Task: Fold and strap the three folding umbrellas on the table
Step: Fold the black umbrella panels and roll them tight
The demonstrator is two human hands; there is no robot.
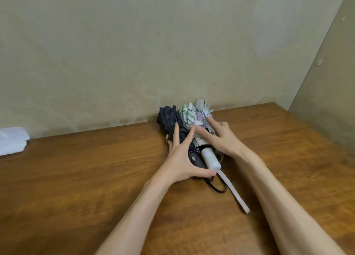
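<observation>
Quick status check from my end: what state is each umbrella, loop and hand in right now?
Dark umbrella: collapsed, lying on table.
Patterned umbrella: collapsed, strap wrapped around it.
Grey umbrella: collapsed, mostly hidden; strapping unclear.
White wrist loop: lying loose on table.
Black wrist loop: loose on table.
Left hand: fingers spread on dark umbrella.
Right hand: open, resting on the bundle.

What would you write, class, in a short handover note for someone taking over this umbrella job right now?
Left hand: open, fingers spread on the dark umbrella.
Right hand: open, flat on the floral umbrella.
Umbrellas lie bunched together near the wall, with a grey one behind.
Done: all are collapsed; the floral one seems banded.
Left: I cannot tell whether the other straps are fastened, so check them.
</observation>
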